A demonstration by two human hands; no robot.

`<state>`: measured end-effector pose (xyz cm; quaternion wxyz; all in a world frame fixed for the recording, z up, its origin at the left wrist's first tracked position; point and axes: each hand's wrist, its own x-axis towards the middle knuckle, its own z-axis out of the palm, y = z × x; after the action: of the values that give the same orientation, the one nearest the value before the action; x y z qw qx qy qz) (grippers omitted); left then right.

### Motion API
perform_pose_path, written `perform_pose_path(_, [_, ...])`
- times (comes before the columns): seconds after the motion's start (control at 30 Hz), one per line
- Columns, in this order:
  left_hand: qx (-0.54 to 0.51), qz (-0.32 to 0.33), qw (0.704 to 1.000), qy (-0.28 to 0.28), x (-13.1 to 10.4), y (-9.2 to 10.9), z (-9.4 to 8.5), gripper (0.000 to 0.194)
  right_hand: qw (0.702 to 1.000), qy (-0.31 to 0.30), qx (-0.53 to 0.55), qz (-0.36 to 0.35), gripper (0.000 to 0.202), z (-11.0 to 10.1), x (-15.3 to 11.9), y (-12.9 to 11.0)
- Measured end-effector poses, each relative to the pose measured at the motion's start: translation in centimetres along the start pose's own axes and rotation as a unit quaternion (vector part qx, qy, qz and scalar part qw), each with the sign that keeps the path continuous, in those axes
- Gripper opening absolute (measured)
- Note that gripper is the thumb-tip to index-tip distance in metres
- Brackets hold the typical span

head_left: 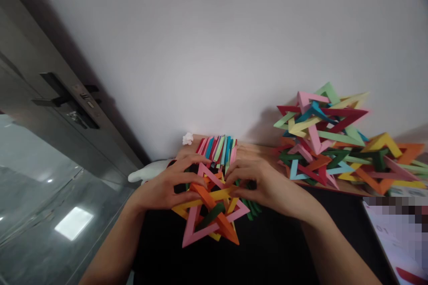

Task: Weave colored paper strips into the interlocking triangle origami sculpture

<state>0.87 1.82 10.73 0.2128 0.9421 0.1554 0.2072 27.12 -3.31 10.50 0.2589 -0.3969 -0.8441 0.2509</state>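
A star-shaped folded-paper model (191,226) of interlocking pink, orange, yellow and green strips is held between my two hands at the bottom centre. My left hand (160,189) grips its upper left side, fingers curled over an orange and a yellow strip. On the upper right side, my right hand (264,182) pinches the yellow strip near its end. Dark green paper strips (253,208) show under and beside my right hand. Just beyond the hands lies a row of coloured folded strips (219,149). Some fingertips are hidden behind the paper.
Finished-looking paper stars (321,120) are piled at the right on a wooden surface (259,151) against the wall. A crumpled white paper (187,138) sits at the back left. An open door (83,98) stands left; a printed sheet (388,236) lies lower right.
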Motion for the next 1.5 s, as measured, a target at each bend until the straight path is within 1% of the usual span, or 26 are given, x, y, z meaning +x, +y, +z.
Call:
perform_pose_path(0.07, [-0.011,0.006,1.0,0.011,0.0,-0.2,-0.1,0.019,1.0,0.014,0.013,-0.002,0.007,0.2,0.0,-0.1])
perform_pose_path(0.2, [-0.03,0.022,0.997,0.065,0.1,-0.7,-0.1,0.018,0.998,0.066,0.018,-0.015,0.007,0.2,-0.1,-0.1])
perform_pose_path(0.3, [-0.019,0.007,0.995,0.102,0.1,-1.1,0.3,0.017,0.996,0.089,-0.003,-0.026,0.008,0.3,-0.3,-0.1])
perform_pose_path(0.43, [-0.013,-0.039,0.989,0.139,-0.4,-2.0,1.1,0.017,0.998,0.057,-0.015,-0.006,0.008,0.2,-0.3,-0.2])
perform_pose_path(0.5, [-0.02,-0.039,0.987,0.155,-0.9,-2.3,1.4,0.016,0.999,0.042,-0.015,0.006,0.007,0.1,-0.3,-0.4])
perform_pose_path(0.6, [-0.019,-0.02,0.985,0.173,-1.4,-2.4,1.6,0.01,0.999,0.029,-0.022,0.017,0.01,0.0,-0.3,-0.7])
perform_pose_path(0.8, [-0.022,-0.002,0.982,0.188,-1.7,-1.9,1.5,0.015,0.999,0.015,-0.034,0.021,0.014,0.2,-0.5,-1.1])
perform_pose_path(1.0, [0.003,0.013,0.984,0.18,-1.8,-1.5,1.4,0.014,0.999,-0.006,-0.031,0.012,0.013,0.5,-0.5,-1.5])
perform_pose_path(1.23, [-0.032,-0.011,0.98,0.194,-2.2,-1.6,1.7,0.017,0.999,-0.019,-0.032,0.009,0.017,0.7,-0.8,-2.0])
perform_pose_path(1.4, [-0.019,-0.024,0.98,0.199,-2.3,-1.7,1.8,0.015,0.999,-0.011,-0.049,0.012,0.018,0.7,-0.7,-2.3])
perform_pose_path(1.5, [-0.01,-0.03,0.979,0.201,-2.0,-1.5,1.7,0.018,0.999,0.001,-0.054,0.001,0.021,0.6,-0.6,-2.1])
